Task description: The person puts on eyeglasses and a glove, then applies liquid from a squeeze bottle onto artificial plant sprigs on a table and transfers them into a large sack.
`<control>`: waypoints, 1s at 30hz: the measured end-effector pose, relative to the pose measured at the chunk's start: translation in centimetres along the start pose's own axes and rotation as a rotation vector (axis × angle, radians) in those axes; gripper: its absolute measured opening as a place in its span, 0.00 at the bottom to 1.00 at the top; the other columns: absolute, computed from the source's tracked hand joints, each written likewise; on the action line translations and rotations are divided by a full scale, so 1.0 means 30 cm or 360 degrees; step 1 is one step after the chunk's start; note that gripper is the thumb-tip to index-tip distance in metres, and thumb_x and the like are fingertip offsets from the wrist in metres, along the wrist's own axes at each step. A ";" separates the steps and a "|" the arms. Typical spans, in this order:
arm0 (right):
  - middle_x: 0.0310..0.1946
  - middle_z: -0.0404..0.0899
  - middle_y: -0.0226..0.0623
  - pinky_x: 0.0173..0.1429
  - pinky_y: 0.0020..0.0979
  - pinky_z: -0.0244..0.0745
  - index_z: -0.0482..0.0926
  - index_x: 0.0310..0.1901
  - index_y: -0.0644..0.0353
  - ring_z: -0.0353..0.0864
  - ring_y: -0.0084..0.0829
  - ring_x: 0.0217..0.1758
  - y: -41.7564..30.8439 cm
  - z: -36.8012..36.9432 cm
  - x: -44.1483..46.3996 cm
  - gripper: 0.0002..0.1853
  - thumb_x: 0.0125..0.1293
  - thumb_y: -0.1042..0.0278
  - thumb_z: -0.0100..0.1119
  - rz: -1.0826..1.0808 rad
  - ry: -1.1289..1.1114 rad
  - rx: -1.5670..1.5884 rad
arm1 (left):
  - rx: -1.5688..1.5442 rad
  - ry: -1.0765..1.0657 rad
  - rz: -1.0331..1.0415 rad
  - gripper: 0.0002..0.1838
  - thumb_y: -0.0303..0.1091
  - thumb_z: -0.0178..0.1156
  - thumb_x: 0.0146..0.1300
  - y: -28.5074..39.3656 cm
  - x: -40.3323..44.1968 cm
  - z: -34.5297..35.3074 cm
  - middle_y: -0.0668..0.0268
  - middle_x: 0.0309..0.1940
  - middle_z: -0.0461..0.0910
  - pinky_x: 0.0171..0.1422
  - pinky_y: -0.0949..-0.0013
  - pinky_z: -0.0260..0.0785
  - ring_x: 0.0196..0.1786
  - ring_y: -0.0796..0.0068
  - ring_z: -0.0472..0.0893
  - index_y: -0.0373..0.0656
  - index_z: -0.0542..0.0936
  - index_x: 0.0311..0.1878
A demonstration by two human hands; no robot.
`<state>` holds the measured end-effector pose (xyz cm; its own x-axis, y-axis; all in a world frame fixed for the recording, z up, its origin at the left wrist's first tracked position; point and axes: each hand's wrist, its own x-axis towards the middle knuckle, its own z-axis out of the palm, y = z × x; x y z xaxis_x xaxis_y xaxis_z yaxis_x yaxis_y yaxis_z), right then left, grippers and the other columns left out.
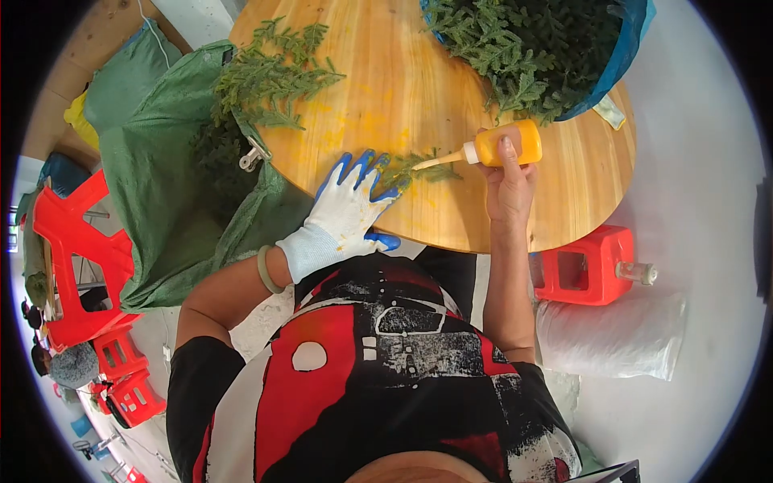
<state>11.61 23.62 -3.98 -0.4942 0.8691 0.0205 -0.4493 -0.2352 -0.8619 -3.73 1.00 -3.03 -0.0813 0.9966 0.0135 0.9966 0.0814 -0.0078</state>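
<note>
A white glove with blue fingertips covers my left hand (354, 201). Its fingers are spread flat at the table edge, touching the left end of a small green fir sprig (394, 175). My bare right hand (511, 181) is closed around a squeeze bottle (527, 142) with yellow contents and a long pale nozzle (441, 161). The bottle lies nearly level, and the nozzle points left with its tip over the sprig. I cannot tell whether the tip touches it. Yellow smears mark the wood around the sprig.
On the round wooden table (580, 185) lie loose fir sprigs (278, 76) at left and a blue bag (636, 40) full of fir branches (523, 48). A metal clip (254, 153) holds a green sack (161, 177) at the left edge. Red stools (584, 266) stand around.
</note>
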 end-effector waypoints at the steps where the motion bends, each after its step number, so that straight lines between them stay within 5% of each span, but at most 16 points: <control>1: 0.47 0.82 0.53 0.50 0.36 0.84 0.73 0.55 0.67 0.85 0.40 0.49 0.001 -0.002 0.002 0.18 0.68 0.69 0.64 -0.0005 0.0026 0.0001 | 0.0005 -0.0001 0.0000 0.43 0.72 0.50 0.57 0.001 0.000 -0.003 0.48 0.75 0.59 0.81 0.42 0.35 0.78 0.46 0.53 0.53 0.73 0.69; 4: 0.47 0.82 0.52 0.50 0.36 0.84 0.73 0.55 0.67 0.85 0.40 0.49 -0.002 -0.002 0.001 0.18 0.68 0.69 0.64 -0.0021 0.0085 0.0006 | 0.0018 -0.0001 0.0011 0.43 0.72 0.50 0.57 0.002 0.001 -0.006 0.48 0.75 0.59 0.81 0.42 0.36 0.77 0.46 0.54 0.53 0.73 0.69; 8: 0.40 0.80 0.39 0.43 0.29 0.84 0.76 0.50 0.66 0.84 0.30 0.39 -0.027 0.016 -0.008 0.16 0.66 0.69 0.68 -0.0075 0.0172 0.0102 | -0.0032 0.0104 0.0006 0.45 0.70 0.53 0.54 0.005 0.001 0.000 0.47 0.74 0.58 0.81 0.45 0.37 0.77 0.47 0.54 0.52 0.70 0.71; 30: 0.46 0.80 0.48 0.50 0.35 0.82 0.72 0.53 0.66 0.83 0.38 0.49 -0.073 -0.151 -0.035 0.18 0.67 0.68 0.66 -0.0134 0.0400 0.0197 | 0.0067 -0.0095 -0.0009 0.44 0.72 0.52 0.55 0.016 0.010 -0.020 0.50 0.74 0.59 0.80 0.43 0.36 0.78 0.47 0.51 0.50 0.73 0.68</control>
<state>16.50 25.19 -4.42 -0.2586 0.9647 -0.0501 -0.5759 -0.1956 -0.7938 -3.29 1.32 -2.44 -0.0886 0.9950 -0.0458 0.9950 0.0863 -0.0497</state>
